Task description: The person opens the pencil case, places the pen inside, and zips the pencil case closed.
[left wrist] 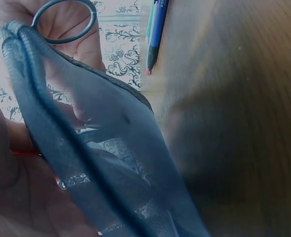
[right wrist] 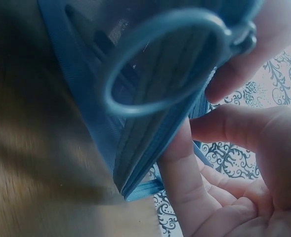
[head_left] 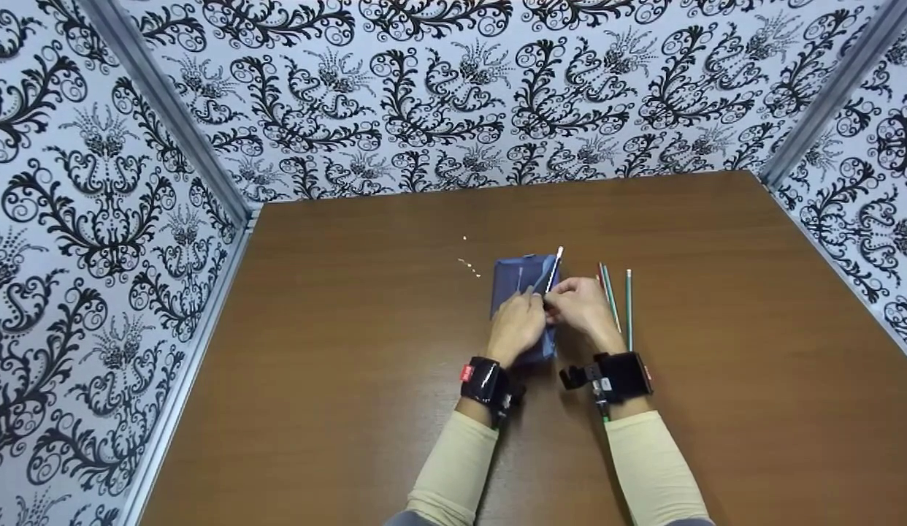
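A blue mesh zip pouch (head_left: 506, 276) lies in front of me, and both hands are at its right side. My left hand (head_left: 518, 325) grips the pouch from the left; its fingers also show beside the see-through mesh (left wrist: 101, 108) in the left wrist view. With thumb and forefinger, my right hand (head_left: 581, 305) pinches the pouch's zipped edge (right wrist: 155, 123). A round ring pull (right wrist: 165, 111) hangs from the zip. Dark slim shapes (right wrist: 103, 44) show through the mesh. A black-and-white pencil (head_left: 556, 264) slants up past my right fingertips.
Right of the pouch lie a teal pencil (head_left: 629, 307) and, closer in, more pencils (head_left: 608, 288) partly behind my right hand. A blue pen (left wrist: 158, 34) appears in the left wrist view. Small pale bits (head_left: 469, 266) are scattered left of the pouch. Patterned walls (head_left: 439, 95) border the wooden table (head_left: 337, 351).
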The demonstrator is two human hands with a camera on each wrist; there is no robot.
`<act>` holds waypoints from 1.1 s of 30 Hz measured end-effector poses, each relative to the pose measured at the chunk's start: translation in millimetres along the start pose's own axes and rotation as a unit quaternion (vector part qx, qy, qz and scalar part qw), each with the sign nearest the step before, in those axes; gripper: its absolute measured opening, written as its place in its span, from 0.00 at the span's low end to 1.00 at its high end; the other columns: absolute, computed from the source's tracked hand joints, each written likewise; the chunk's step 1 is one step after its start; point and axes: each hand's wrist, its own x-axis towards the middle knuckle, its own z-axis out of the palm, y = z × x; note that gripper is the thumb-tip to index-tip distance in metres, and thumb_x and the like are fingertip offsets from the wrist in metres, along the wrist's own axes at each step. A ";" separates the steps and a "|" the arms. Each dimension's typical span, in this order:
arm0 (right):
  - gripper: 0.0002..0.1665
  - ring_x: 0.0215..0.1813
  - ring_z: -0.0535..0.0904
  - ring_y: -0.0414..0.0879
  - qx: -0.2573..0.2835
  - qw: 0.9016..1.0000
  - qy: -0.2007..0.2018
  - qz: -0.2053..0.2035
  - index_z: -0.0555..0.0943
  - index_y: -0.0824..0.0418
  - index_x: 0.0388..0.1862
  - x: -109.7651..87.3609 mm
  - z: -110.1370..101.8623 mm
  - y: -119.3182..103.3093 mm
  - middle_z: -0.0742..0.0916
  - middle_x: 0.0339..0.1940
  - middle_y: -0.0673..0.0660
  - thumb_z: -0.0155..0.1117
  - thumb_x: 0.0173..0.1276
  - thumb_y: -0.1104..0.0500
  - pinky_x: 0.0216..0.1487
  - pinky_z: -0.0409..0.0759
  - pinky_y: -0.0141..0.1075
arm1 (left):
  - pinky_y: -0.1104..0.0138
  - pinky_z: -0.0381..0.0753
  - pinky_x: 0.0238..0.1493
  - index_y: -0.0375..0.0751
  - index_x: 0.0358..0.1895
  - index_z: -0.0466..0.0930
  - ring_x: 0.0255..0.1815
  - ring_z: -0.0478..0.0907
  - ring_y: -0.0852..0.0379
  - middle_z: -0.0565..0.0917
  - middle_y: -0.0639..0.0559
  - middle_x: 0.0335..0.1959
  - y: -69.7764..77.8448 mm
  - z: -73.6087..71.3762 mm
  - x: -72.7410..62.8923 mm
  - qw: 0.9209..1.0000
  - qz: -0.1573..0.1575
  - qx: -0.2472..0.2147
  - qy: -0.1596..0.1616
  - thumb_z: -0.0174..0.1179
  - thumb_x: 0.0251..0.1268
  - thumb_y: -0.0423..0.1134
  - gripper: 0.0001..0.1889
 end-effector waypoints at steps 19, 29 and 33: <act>0.11 0.20 0.80 0.35 -0.044 0.999 0.002 -0.010 0.81 0.75 0.38 1.4 1.5 1.8 0.83 0.22 0.51 0.56 0.64 0.67 0.26 0.81 0.27 | 0.54 0.73 0.63 0.34 0.67 0.72 0.63 0.76 0.43 0.77 0.41 0.65 1.4 -0.8 -1.3 1.000 0.011 0.011 0.005 0.35 0.78 0.42 0.26; 0.10 0.20 0.80 0.36 -0.047 0.999 0.003 -0.007 0.81 0.75 0.37 1.9 1.8 3.4 0.83 0.23 0.52 0.56 0.65 0.67 0.26 0.81 0.27 | 0.53 0.75 0.61 0.34 0.69 0.71 0.60 0.77 0.42 0.79 0.40 0.62 0.4 -1.2 -2.2 1.000 0.003 0.006 0.000 0.35 0.79 0.43 0.26; 0.11 0.20 0.80 0.36 -0.048 0.999 0.003 0.000 0.81 0.75 0.37 1.9 2.0 3.3 0.83 0.24 0.53 0.56 0.65 0.67 0.26 0.81 0.27 | 0.53 0.76 0.59 0.35 0.68 0.72 0.59 0.78 0.41 0.80 0.40 0.60 0.0 -0.8 -2.5 1.000 0.004 0.007 0.003 0.36 0.79 0.43 0.25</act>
